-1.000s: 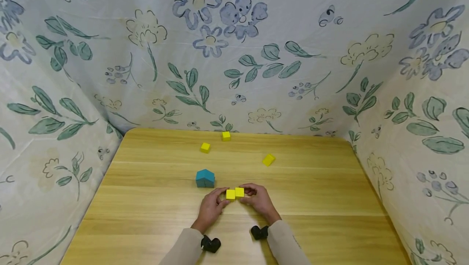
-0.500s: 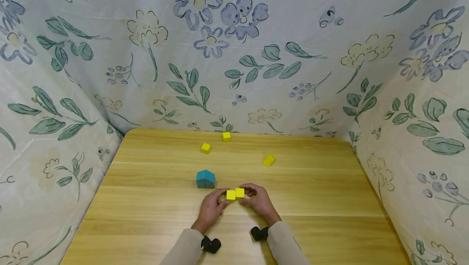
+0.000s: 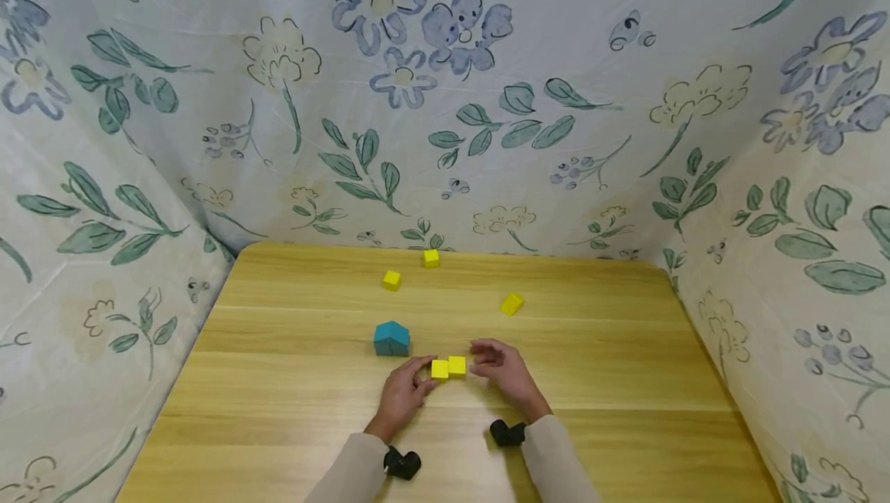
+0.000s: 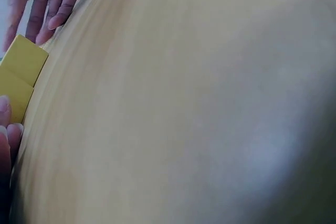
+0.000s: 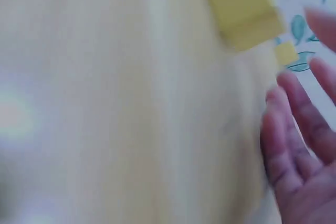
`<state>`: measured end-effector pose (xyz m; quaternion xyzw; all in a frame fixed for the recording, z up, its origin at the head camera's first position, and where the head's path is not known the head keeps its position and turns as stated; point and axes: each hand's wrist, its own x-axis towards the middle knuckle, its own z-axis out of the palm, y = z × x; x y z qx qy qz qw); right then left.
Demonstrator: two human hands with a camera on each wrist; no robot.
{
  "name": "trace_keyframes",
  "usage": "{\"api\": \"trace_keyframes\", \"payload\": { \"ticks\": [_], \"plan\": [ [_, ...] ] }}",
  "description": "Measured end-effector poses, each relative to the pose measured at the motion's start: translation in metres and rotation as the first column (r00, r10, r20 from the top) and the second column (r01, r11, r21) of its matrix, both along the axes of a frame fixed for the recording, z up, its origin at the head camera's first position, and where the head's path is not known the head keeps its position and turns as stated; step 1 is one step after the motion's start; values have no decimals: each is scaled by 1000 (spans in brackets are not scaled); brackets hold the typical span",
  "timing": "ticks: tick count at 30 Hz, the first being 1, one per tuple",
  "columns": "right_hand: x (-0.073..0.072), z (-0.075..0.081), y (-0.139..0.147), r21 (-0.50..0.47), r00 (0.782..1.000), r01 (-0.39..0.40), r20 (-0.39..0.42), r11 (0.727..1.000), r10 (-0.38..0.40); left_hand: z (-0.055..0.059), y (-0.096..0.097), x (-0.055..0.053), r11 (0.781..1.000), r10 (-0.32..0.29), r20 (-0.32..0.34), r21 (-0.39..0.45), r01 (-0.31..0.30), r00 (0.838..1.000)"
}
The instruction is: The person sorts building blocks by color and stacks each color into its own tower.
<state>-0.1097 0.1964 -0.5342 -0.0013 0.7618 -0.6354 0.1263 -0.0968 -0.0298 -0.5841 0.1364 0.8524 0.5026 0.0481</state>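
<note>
Two yellow blocks stand side by side and touching on the wooden table, a left block (image 3: 440, 369) and a right block (image 3: 456, 366). My left hand (image 3: 403, 396) pinches the left block between thumb and fingers. To the right of the pair, my right hand (image 3: 506, 372) is apart from the right block, fingers loosely extended and holding nothing. The right wrist view has that block (image 5: 241, 9) beyond the spread fingers (image 5: 310, 124). In the left wrist view, only the fingertips of my left hand show at the near block (image 4: 14, 95).
A blue house-shaped piece (image 3: 392, 339) stands just behind and left of my left hand. Farther back on the table (image 3: 591, 348) lie three yellow blocks: one at the far edge (image 3: 431, 258), one left of it (image 3: 392, 280), one at right (image 3: 512, 304). Floral cloth (image 3: 445, 117) hangs around.
My right hand has let go of the right yellow block and moved a little to the right, its fingers opening. The left hand keeps its hold, and both blocks stay in place.
</note>
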Motion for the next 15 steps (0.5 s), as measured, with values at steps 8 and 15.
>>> {"api": "trace_keyframes", "payload": {
  "ticks": [8, 15],
  "plan": [
    [-31, 37, 0, 31, 991, 105, -89, 994, -102, -2, 0, -1, 1000, -7, -18, 10, 7, 1000],
    [-71, 66, -25, 184, 981, 3, -193, 983, 33, -2, -2, -1, 1000, -11, -27, 21, 12, 1000]
  ]
}}
